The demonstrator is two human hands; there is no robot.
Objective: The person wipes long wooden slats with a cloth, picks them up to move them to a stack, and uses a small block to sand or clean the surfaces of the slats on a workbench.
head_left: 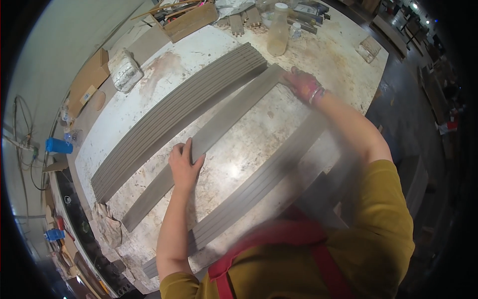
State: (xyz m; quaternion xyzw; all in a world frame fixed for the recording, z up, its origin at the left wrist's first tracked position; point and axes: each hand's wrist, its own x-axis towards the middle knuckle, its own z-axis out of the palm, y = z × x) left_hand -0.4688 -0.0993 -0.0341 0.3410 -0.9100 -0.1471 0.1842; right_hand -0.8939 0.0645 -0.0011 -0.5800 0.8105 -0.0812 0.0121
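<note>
A long, flat grey-brown strip (236,110) lies diagonally across the worktable (249,147). My bare left hand (184,167) spans its middle, thumb apart on the near side and fingers over the top. At the strip's far right end, my right hand (302,85), in a stained pink glove, closes on the end; its fingertips are partly hidden. Beyond the strip sits a curved stack of similar strips (174,119), edges lined up. Nearer my body, a second grooved set of strips (259,187) runs roughly parallel, partly covered by my left forearm and blurred toward the right.
At the back are a wooden tray of tools (191,22), a cloudy plastic bottle (278,30) and a small clear bottle (296,31). A white wrapped block (124,71) and cardboard box (89,82) stand far left. Crumpled paper (107,225) lies at the left edge.
</note>
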